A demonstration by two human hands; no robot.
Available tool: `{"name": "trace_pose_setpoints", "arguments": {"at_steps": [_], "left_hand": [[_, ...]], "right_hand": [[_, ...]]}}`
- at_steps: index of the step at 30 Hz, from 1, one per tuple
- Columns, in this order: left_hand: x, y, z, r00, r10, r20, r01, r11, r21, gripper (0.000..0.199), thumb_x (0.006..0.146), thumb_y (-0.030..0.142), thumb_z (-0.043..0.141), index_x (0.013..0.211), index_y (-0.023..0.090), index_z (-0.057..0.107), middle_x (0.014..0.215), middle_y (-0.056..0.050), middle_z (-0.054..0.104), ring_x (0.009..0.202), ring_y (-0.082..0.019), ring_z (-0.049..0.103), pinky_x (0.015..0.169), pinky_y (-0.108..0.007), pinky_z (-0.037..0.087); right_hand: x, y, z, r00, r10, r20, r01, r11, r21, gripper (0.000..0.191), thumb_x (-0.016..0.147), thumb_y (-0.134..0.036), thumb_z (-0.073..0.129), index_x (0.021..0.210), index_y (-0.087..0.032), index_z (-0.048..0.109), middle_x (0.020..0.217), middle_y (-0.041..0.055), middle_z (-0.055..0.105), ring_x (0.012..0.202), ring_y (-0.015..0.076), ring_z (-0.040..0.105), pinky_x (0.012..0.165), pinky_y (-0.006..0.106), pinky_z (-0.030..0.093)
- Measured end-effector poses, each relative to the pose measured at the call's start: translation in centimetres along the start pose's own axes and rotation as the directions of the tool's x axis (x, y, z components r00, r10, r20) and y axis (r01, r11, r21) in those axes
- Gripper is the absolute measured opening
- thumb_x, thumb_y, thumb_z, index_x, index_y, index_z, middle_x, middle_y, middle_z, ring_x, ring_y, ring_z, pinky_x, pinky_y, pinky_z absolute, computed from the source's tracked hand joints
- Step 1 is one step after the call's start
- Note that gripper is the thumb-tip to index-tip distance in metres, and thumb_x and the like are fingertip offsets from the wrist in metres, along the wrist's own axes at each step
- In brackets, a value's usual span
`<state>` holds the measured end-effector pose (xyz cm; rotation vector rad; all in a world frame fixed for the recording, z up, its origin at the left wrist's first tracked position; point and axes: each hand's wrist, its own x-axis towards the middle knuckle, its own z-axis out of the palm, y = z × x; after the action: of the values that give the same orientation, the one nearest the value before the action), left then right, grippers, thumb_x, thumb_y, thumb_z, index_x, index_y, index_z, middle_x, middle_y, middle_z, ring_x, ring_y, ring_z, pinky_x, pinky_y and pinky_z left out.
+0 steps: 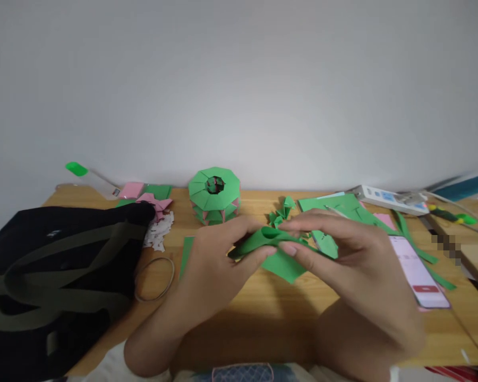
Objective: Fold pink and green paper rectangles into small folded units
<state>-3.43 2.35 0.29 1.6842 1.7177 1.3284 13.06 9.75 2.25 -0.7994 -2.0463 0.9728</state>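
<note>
Both hands hold one folded piece of green paper (255, 241) above the middle of the table. My left hand (219, 260) pinches its left part between thumb and fingers. On the right side, my right hand (346, 254) grips it with thumb and forefinger, close to the left fingertips. The paper bulges open at the top between the hands. Below it lies a flat green sheet (284, 265). Behind the hands stands a round green and pink paper structure (215, 193) with a hole in its top. Small folded green pieces (281, 211) lie right of it.
A black bag (63, 286) covers the left side, with a beige ring (155, 300), white scraps (159, 231) and pink folded paper (155, 204) beside it. At right are a phone (420, 273), green strips (420, 246), a power strip (392, 199) and green sheets (354, 207).
</note>
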Motion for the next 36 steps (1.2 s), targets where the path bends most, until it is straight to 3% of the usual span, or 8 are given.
{"name": "trace_pose_setpoints", "arguments": {"at_steps": [3, 9, 18, 36], "left_hand": [[0.00, 0.30, 0.10, 0.999, -0.015, 0.052, 0.018, 0.998, -0.057, 0.007, 0.076, 0.021, 0.070, 0.075, 0.022, 0.063, 0.060, 0.007, 0.060, 0.052, -0.008, 0.049, 0.050, -0.020, 0.037], [-0.01, 0.67, -0.28, 0.979, -0.138, 0.151, 0.185, 0.914, -0.361, 0.009, 0.076, 0.026, 0.070, 0.081, 0.020, 0.065, 0.067, 0.002, 0.064, 0.059, -0.011, 0.056, 0.053, -0.019, 0.045], [0.10, 0.80, -0.44, 0.985, -0.150, 0.085, 0.170, 0.928, -0.332, 0.010, 0.079, 0.022, 0.065, 0.070, 0.018, 0.065, 0.056, 0.003, 0.057, 0.051, -0.007, 0.051, 0.044, -0.014, 0.041], [0.08, 1.01, -0.38, 0.989, -0.133, 0.066, 0.148, 0.927, -0.344, 0.009, 0.080, 0.017, 0.064, 0.071, 0.017, 0.064, 0.056, 0.006, 0.058, 0.049, -0.004, 0.051, 0.043, -0.011, 0.040]], "right_hand": [[0.05, -0.19, 0.10, 1.000, 0.001, 0.024, -0.002, 0.999, 0.038, 0.002, 0.076, -0.022, 0.072, 0.077, -0.022, 0.070, 0.075, 0.0001, 0.072, 0.069, 0.0145, 0.064, 0.063, 0.028, 0.049], [0.26, -0.46, 0.03, 0.998, 0.044, 0.054, -0.047, 0.997, 0.064, 0.009, 0.076, -0.020, 0.069, 0.068, -0.021, 0.067, 0.067, -0.0009, 0.068, 0.060, 0.0117, 0.058, 0.053, 0.024, 0.045], [0.44, -0.58, 0.26, 0.993, 0.100, 0.060, -0.107, 0.986, 0.127, 0.010, 0.074, -0.026, 0.072, 0.067, -0.021, 0.068, 0.063, -0.0011, 0.066, 0.057, 0.0112, 0.055, 0.049, 0.024, 0.044], [0.41, -0.55, 0.51, 0.997, 0.051, 0.052, -0.058, 0.989, 0.137, 0.010, 0.077, -0.019, 0.069, 0.068, -0.021, 0.068, 0.064, -0.0019, 0.067, 0.057, 0.0103, 0.056, 0.050, 0.024, 0.042]]}}
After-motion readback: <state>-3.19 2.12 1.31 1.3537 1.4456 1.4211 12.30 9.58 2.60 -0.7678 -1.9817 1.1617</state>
